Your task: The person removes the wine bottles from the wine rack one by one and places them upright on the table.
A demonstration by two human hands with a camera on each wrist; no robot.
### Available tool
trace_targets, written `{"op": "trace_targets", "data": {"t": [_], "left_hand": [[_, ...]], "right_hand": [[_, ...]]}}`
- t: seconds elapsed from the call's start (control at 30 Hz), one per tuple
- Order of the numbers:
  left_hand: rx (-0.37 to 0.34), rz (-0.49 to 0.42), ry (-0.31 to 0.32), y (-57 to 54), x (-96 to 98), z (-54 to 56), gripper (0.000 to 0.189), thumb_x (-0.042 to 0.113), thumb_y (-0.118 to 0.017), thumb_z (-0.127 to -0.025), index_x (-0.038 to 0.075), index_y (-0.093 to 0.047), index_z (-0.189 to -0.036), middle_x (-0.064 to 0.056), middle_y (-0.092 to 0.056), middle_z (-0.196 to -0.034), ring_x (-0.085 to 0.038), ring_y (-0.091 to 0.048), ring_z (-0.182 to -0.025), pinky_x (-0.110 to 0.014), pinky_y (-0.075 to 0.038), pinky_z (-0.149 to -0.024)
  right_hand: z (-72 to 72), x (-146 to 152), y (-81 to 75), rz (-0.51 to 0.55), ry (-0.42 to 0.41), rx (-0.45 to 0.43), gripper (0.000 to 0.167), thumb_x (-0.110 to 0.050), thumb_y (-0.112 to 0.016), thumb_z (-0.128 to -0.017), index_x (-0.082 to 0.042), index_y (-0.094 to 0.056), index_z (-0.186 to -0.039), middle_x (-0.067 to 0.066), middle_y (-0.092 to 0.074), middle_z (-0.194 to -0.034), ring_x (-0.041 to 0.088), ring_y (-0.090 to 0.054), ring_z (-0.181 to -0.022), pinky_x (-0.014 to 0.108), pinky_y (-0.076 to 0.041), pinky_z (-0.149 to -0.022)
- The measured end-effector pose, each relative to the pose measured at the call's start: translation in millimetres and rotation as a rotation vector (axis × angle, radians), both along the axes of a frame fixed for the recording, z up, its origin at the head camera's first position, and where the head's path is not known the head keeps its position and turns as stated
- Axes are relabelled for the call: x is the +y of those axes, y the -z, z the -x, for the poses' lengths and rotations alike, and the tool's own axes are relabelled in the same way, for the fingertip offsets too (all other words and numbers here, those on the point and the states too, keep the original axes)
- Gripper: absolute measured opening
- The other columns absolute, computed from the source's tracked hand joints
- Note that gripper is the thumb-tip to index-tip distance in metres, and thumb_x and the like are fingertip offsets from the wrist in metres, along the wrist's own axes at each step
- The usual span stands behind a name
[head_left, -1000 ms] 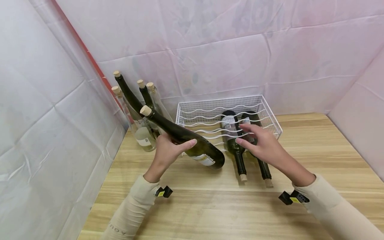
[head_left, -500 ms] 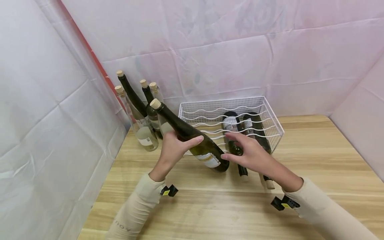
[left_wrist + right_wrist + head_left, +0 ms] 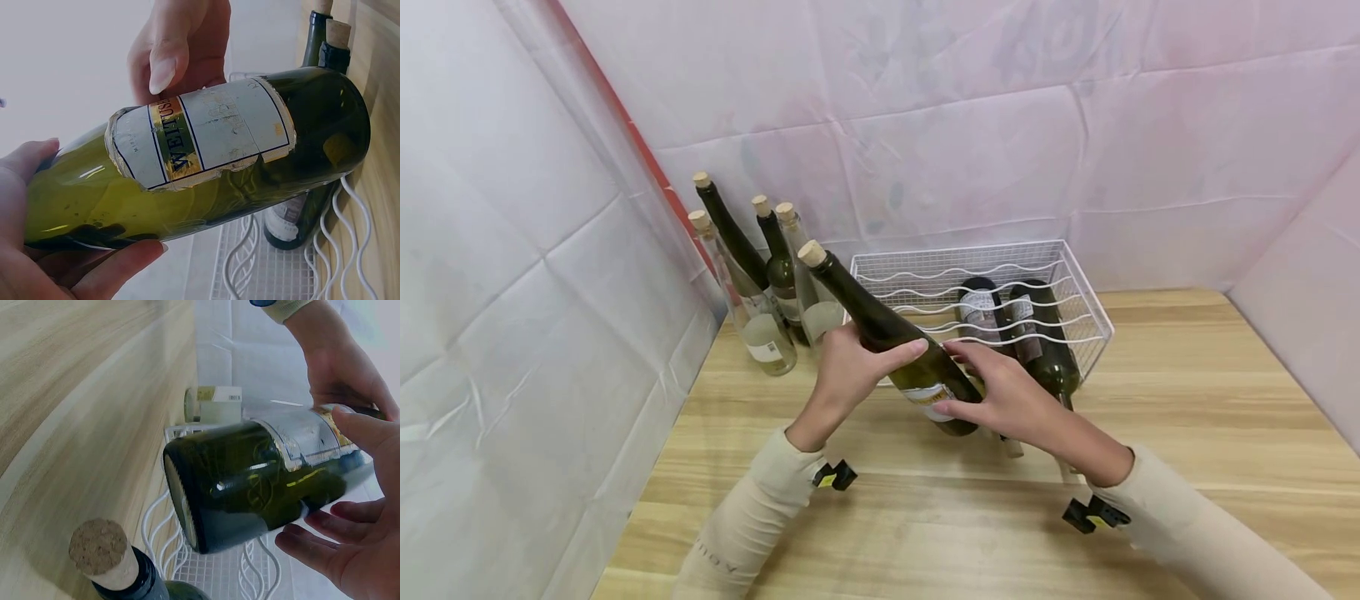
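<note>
Gripping the green bottle [image 3: 883, 321] just above its label [image 3: 231, 125], your left hand [image 3: 850, 362] is wrapping fingers and thumb round the body. The bottle is hanging tilted by the near side of the wire rack [image 3: 1087, 287], cork [image 3: 812, 253] up, base down. Your right hand [image 3: 1000, 396] is curving around the lower end; whether it's pressing the glass, the views aren't clearly showing. You're handling stiff, smooth glass: probably fairly hefty, likely slipping under a lazy grip, and risking a chip against that wire. You'd best be steadying the body one-handed, cradling the base with the other, and leaving the cork alone.
</note>
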State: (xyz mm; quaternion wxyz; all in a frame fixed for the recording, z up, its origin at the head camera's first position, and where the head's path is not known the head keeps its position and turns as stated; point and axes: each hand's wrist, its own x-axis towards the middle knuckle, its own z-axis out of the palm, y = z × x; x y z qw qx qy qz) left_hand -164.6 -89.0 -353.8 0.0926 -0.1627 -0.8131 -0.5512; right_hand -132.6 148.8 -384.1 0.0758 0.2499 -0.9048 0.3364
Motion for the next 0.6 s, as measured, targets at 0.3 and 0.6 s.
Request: {"op": "trace_targets", "data": {"t": [0.3,0.6], "left_hand": [[0.019,0.004,0.009,-3.9,8.6,0.7,0.034,0.042,-0.090,-0.078,0.018,-0.074,-0.097,0.001,-0.077,-0.086,-0.013,-0.072,-0.075,-0.034,-0.058,-0.063],[0.016,0.010,0.008,-7.2,16.1,0.2,0.034,0.044,-0.090,-0.077,0.019,-0.076,-0.095,0.001,-0.077,-0.084,-0.012,-0.072,-0.072,-0.033,-0.058,-0.060]], "right_hand": [[-2.0,-9,-1.4,-0.034,0.063,0.113,0.090,-0.044,-0.092,-0.075,-0.003,-0.054,-0.145,0.015,-0.067,-0.137,0.031,-0.071,-0.115,0.047,-0.061,-0.091],[-3.3,-13,-1.1,-0.023,0.110,0.163,0.091,-0.046,-0.094,-0.072,-0.004,-0.054,-0.143,0.016,-0.067,-0.134,0.031,-0.072,-0.110,0.047,-0.063,-0.086]]}}
